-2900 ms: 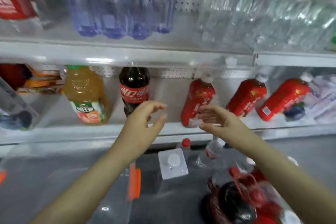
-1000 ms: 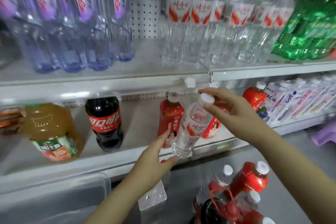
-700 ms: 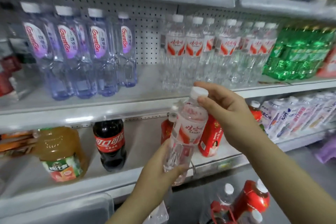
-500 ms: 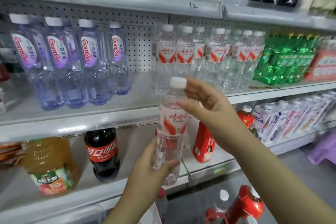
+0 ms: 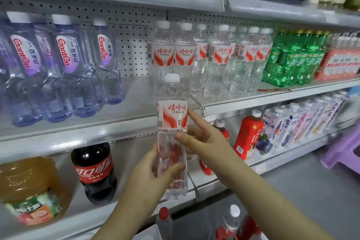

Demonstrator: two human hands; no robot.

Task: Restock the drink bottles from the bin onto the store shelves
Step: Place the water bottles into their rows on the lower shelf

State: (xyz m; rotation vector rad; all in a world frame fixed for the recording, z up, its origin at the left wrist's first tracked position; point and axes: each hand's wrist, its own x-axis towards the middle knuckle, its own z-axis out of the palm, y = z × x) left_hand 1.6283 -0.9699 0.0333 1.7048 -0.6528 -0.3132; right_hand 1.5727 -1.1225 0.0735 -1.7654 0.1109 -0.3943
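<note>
A clear water bottle (image 5: 172, 115) with a white cap and a red-and-white label stands upright in front of the middle shelf (image 5: 124, 130). My left hand (image 5: 153, 177) grips its lower half. My right hand (image 5: 202, 140) rests its fingertips against the bottle's right side, fingers loosely spread. Matching water bottles (image 5: 212, 58) stand in rows on the middle shelf just behind it. At the bottom edge, bottle tops (image 5: 231, 218) poke up from the bin, which itself is mostly out of frame.
Purple-label water bottles (image 5: 64, 68) fill the shelf's left; green soda packs (image 5: 292, 58) sit to the right. Below stand a cola bottle (image 5: 93, 169), an orange juice jug (image 5: 31, 191), red tea bottles (image 5: 248, 134) and white drink bottles (image 5: 298, 122). A purple stool (image 5: 344, 146) stands at the right.
Both hands took a water bottle from the bin and raised it upright toward the middle shelf. My right hand slid from the cap down to the bottle's side.
</note>
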